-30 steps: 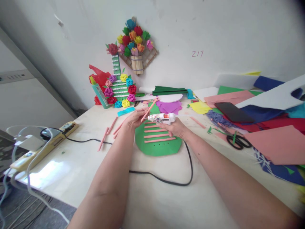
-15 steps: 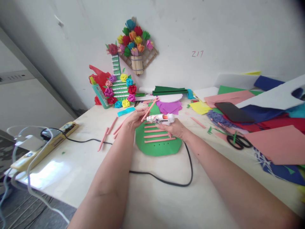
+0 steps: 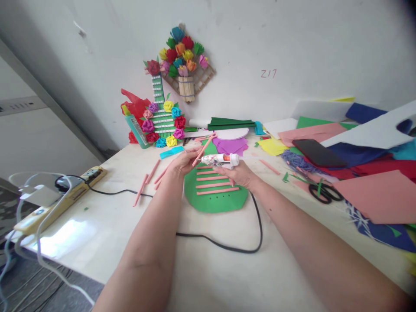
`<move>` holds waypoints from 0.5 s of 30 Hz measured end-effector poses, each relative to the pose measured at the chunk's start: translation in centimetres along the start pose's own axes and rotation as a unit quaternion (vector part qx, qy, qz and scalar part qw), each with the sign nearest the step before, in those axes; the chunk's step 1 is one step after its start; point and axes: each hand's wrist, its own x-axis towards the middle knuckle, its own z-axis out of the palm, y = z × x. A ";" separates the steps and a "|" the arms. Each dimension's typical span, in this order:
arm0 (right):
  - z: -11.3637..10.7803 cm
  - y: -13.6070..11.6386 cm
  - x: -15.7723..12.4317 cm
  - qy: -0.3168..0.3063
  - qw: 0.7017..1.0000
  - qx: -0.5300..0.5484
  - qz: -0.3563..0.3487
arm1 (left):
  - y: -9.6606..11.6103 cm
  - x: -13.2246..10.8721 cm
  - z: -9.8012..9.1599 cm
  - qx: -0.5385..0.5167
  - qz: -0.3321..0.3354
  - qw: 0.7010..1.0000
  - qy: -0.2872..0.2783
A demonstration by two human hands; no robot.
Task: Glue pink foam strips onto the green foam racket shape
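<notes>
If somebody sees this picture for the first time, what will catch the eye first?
First the two hands in the middle: the left hand grips a pink paper stick and the right hand a glue gun, both above a green sheet that bears pink strips. Next the bright paper flowers on the wall behind, and the heap of coloured paper at the right.

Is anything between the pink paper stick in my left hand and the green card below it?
Nothing visible does. The thin pink rolled-paper stick in the left hand is over the top edge of the green paper card; the white glue gun in the right hand points at it.
</notes>
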 end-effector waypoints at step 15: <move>0.2 -0.8 -0.2 -0.009 0.999 -0.023 0.023 | 0.1 -0.3 0.5 0.002 -0.001 1.000 0.007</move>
